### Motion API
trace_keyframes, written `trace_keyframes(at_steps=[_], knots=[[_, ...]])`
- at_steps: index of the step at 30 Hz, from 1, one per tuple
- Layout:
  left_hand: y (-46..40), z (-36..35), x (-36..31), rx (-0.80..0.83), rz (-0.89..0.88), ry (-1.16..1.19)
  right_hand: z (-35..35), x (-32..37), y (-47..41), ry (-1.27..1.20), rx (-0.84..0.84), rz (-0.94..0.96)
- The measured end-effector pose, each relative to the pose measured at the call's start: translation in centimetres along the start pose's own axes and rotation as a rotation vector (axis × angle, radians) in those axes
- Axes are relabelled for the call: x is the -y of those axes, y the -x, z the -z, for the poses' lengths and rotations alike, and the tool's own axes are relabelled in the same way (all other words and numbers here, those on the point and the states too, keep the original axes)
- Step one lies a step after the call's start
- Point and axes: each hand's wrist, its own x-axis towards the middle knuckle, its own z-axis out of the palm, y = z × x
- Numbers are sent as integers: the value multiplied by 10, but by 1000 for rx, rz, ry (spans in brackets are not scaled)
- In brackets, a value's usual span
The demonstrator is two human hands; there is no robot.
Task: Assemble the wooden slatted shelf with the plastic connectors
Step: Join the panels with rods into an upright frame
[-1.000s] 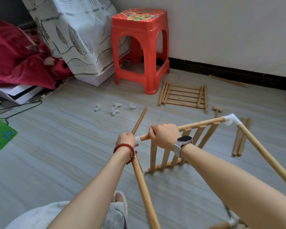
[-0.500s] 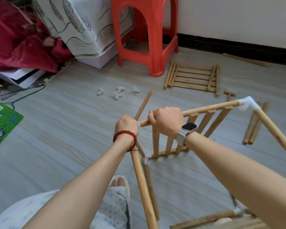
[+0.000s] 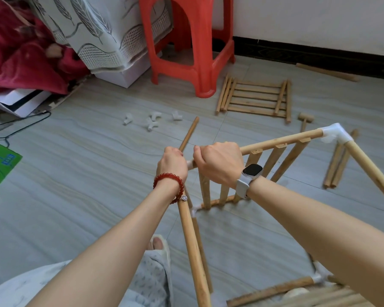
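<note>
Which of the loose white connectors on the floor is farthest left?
The small connector lying alone, nearest the cable; the other three loose ones sit grouped to its right.

Home floor: bedding (image 3: pixel 20 60), plastic stool (image 3: pixel 186 41)

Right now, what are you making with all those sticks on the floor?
A person is putting together a wooden shelf frame. The left hand grips a corner joint where a white connector peeks out, and the right hand grips the top rail of a slatted panel right beside it. More white connectors, another slatted panel, a small mallet and spare rods lie on the floor, not yet used.
</note>
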Motion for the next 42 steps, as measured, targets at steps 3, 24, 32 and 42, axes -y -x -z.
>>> trace_keyframes(at_steps=[3, 24, 32, 42], knots=[[3, -1, 0, -12, -13, 105, 7, -10, -4, -83, 120, 31], [-18, 62, -91, -82, -446, 184, 144, -114, 37, 158, -38, 50], [-11, 48, -30, 107, -621, -177, 64, -73, 74, 204, 149, 94], [-13, 6, -19, 33, -650, -443, 24, -66, 83, -9, 342, 136]])
